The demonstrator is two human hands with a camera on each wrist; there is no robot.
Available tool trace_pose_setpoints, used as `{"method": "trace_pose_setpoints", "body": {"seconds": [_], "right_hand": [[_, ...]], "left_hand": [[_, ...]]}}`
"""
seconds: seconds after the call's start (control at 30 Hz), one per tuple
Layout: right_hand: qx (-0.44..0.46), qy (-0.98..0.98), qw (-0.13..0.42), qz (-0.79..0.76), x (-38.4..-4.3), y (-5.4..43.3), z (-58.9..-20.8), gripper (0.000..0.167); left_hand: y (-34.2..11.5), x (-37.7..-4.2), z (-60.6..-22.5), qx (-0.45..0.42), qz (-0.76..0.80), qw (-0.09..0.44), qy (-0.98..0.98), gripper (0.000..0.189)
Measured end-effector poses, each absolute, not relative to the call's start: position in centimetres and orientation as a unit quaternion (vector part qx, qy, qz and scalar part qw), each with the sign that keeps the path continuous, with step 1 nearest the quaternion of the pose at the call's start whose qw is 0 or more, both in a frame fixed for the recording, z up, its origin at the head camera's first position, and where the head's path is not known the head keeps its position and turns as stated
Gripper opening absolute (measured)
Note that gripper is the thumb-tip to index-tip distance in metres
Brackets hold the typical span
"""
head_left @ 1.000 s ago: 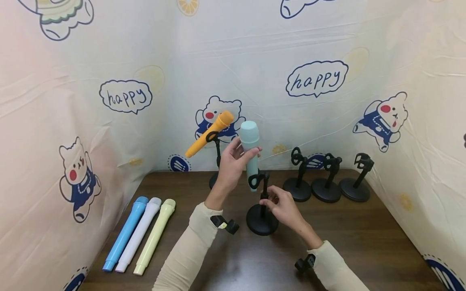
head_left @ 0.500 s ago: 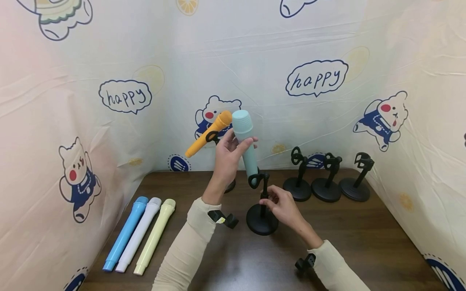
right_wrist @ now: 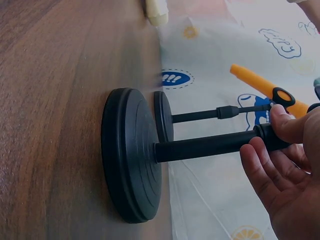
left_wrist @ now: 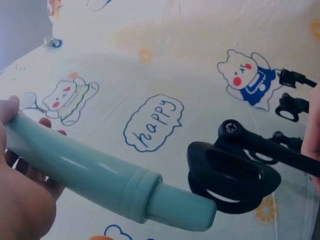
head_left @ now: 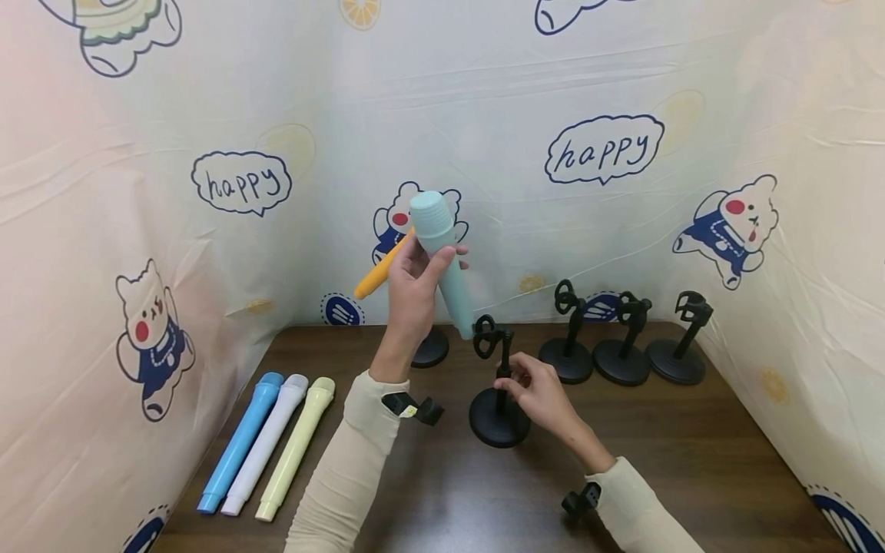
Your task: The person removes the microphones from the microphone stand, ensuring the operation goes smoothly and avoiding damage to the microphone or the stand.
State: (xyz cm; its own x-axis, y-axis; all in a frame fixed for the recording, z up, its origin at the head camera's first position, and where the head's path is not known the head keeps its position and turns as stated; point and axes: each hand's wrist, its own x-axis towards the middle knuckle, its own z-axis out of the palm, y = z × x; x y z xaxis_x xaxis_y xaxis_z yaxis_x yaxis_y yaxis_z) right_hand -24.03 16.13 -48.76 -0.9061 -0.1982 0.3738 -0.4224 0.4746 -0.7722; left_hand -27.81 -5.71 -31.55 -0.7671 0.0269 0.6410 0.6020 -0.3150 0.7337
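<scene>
My left hand (head_left: 412, 292) grips a light-blue microphone (head_left: 454, 296) by its upper body, ribbed head up and tail slanting down to the right. In the left wrist view its narrow tail end (left_wrist: 182, 207) lies right beside the black ring clip (left_wrist: 200, 172), outside the ring's opening. The clip tops a black microphone stand (head_left: 499, 422) upright on the table. My right hand (head_left: 539, 392) pinches the stand's pole near the collar; in the right wrist view thumb and fingers wrap the pole (right_wrist: 205, 147) above its round base.
Behind my left hand, an orange microphone (head_left: 379, 278) rests tilted in another stand (head_left: 431, 349). Blue (head_left: 242, 442), white (head_left: 266, 445) and pale yellow (head_left: 297, 449) microphones lie at the table's left. Three bare stands (head_left: 622, 361) stand at back right. Patterned cloth (head_left: 442, 115) surrounds the table.
My left hand has moved the light-blue microphone up and to the left, tilting it, so its tail no longer overlaps the clip in the head view. The right hand and stand stay put.
</scene>
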Motion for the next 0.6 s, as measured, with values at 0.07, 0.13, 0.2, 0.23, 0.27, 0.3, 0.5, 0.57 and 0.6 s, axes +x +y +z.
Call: {"method": "trace_pose_setpoints", "body": {"seconds": [0.07, 0.13, 0.2, 0.23, 0.27, 0.3, 0.5, 0.57, 0.6], "right_hand": [[0.181, -0.852, 0.118, 0.478, -24.0, 16.0, -48.7, 0.020], [0.179, -0.852, 0.119, 0.477, -23.9, 16.0, -48.6, 0.020], [0.179, -0.852, 0.120, 0.477, -23.9, 16.0, -48.6, 0.019], [0.179, -0.852, 0.119, 0.477, -23.9, 16.0, -48.6, 0.020], [0.180, -0.852, 0.119, 0.477, -23.9, 16.0, -48.6, 0.020], [0.181, -0.852, 0.118, 0.478, -23.9, 16.0, -48.7, 0.020], [0.185, -0.850, 0.120, 0.479, -24.0, 16.0, -48.8, 0.019], [0.185, -0.849, 0.121, 0.479, -24.0, 16.0, -48.8, 0.019], [0.184, -0.849, 0.120, 0.480, -24.0, 16.0, -48.8, 0.019]], "left_hand": [[-5.9, -27.7, -31.5, -0.281, -0.760, 0.193, -0.554, 0.045], [-6.1, -27.6, -31.6, -0.277, -0.759, 0.193, -0.556, 0.045], [-6.3, -27.6, -31.7, -0.283, -0.761, 0.190, -0.552, 0.044], [-6.5, -27.6, -31.8, -0.287, -0.762, 0.188, -0.550, 0.043], [-6.6, -27.6, -31.9, -0.293, -0.762, 0.185, -0.547, 0.042], [-6.8, -27.7, -32.0, -0.301, -0.762, 0.183, -0.544, 0.041], [-7.8, -27.7, -32.4, -0.333, -0.738, 0.177, -0.560, 0.045], [-8.2, -27.6, -32.6, -0.331, -0.727, 0.177, -0.575, 0.040], [-8.4, -27.6, -32.6, -0.327, -0.722, 0.177, -0.583, 0.037]]}}
